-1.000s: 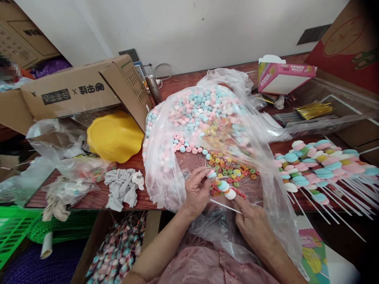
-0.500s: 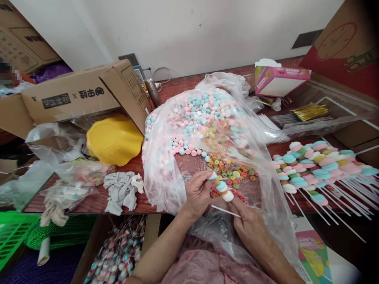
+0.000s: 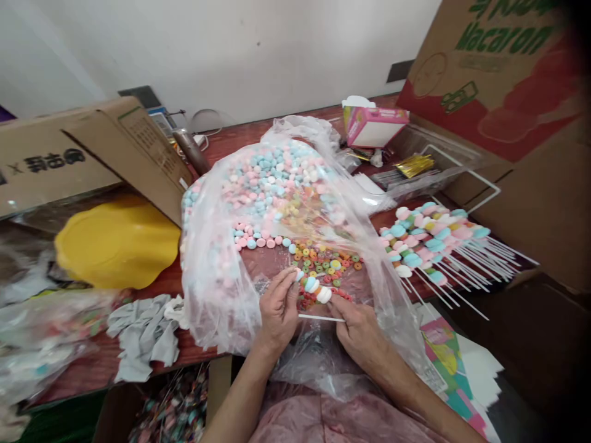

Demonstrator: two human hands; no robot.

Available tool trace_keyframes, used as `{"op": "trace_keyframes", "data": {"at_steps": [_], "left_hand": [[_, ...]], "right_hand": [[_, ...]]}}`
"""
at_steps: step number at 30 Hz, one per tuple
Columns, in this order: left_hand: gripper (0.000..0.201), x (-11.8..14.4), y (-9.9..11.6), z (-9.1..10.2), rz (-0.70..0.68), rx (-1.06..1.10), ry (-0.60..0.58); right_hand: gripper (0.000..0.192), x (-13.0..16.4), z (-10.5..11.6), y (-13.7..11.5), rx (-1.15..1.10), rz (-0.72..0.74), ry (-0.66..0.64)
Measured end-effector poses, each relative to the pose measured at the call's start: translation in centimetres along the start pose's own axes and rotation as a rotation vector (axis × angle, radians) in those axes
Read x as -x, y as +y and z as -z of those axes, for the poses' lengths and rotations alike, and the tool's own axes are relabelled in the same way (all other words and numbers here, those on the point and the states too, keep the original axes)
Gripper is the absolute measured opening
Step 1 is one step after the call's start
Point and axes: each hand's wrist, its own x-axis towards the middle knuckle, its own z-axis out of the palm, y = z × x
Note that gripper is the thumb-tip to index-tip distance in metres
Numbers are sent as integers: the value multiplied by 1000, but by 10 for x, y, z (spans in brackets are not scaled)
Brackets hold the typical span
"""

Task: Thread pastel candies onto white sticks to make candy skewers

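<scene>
Candies (image 3: 316, 289) between hands (image 3: 278, 309), one partly hidden

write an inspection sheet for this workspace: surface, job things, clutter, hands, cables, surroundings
Surface: reddish wooden table, partly covered by a translucent plastic bag.
Job things: pastel candies in the bag; loose ring candies; candy sticks piled at right.
Clutter: grey cloth and yellow wavy-edged item, left of the bag.
Hands: left hand, fingers pinching a pink-and-blue candy at the candy stack's upper end; right hand, fingers holding a white stick.
Cables: thin cable looped near the wall.
Surroundings: pale wall; printed "Macaron" carton at right.
</scene>
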Motion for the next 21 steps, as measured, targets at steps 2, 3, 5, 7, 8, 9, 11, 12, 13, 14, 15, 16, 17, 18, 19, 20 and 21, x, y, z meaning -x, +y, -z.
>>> {"op": "trace_keyframes", "data": {"at_steps": [2, 3, 5, 7, 8, 9, 11, 12, 13, 14, 15, 16, 17, 18, 19, 20, 21], "left_hand": [[33, 1, 1, 1, -14, 18, -20], [33, 1, 1, 2, -32, 17, -29], [33, 3, 2, 2, -56, -2, -42], [33, 3, 2, 1, -52, -17, -42], [32, 3, 2, 0, -44, -14, -39], [31, 3, 2, -1, -28, 4, -33], [24, 2, 4, -4, 63, 91, -12], [20, 3, 6, -7, 152, 164, 3], [18, 3, 8, -9, 264, 256, 19], [17, 3, 11, -11, 381, 360, 31], [19, 4, 15, -13, 483, 464, 36], [22, 5, 18, -14, 554, 555, 31], [26, 5, 22, -14, 589, 621, 14], [29, 4, 24, -12, 585, 654, -8], [32, 3, 25, -9, 553, 648, -26], [32, 0, 26, -5, 505, 606, -32], [30, -3, 24, 1, 456, 538, -24]], "right_hand": [[33, 0, 3, -2, 35, 7, -15], [34, 0, 5, -3, 39, 9, -19], [36, 2, 5, -3, 39, 7, -23], [36, 3, 5, -2, 39, 0, -22], [36, 4, 5, -1, 40, -4, -18], [35, 4, 5, -1, 41, -5, -12], [37, 4, 5, -1, 34, -4, -1], [37, 3, 6, -3, 27, -1, 7], [38, 3, 7, -4, 19, 4, 15], [39, 3, 10, -6, 12, 11, 22], [40, 3, 13, -8, 8, 17, 28], [42, 4, 18, -8, 6, 24, 37], [44, 5, 25, -6, 4, 29, 49], [47, 6, 34, -2, 11, 25, 70], [49, 7, 44, 5, 22, 17, 104], [48, 8, 56, 16, 43, -16, 140], [43, 8, 68, 29, 113, -75, 211]]}}
